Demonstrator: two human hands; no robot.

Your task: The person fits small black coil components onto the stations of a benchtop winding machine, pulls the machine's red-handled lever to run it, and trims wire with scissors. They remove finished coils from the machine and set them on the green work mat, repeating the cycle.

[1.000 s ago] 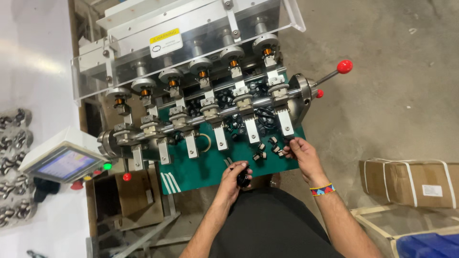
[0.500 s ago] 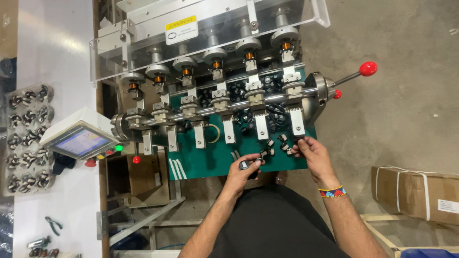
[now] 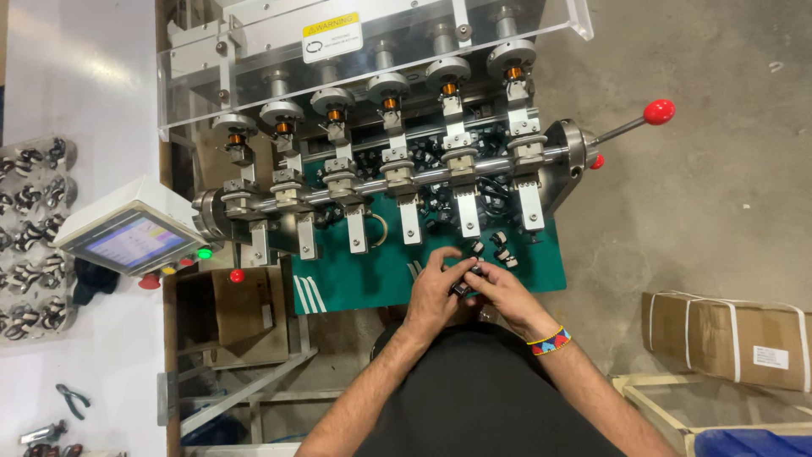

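Yellow-white warning label (image 3: 331,35) on machine guard, strapped cardboard box (image 3: 729,338) right

Bright even overhead light, glare on white table (image 3: 76,93), sharp focus

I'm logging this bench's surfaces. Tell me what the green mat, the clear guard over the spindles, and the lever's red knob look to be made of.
Green mat: seems rubber or soft vinyl, matte, lying flat with white stripes at one corner.
Clear guard: likely acrylic or similar plastic, see-through with glossy reflections and bright edges.
Red knob: probably moulded plastic, smooth and shiny with a highlight, on a thin metal rod.
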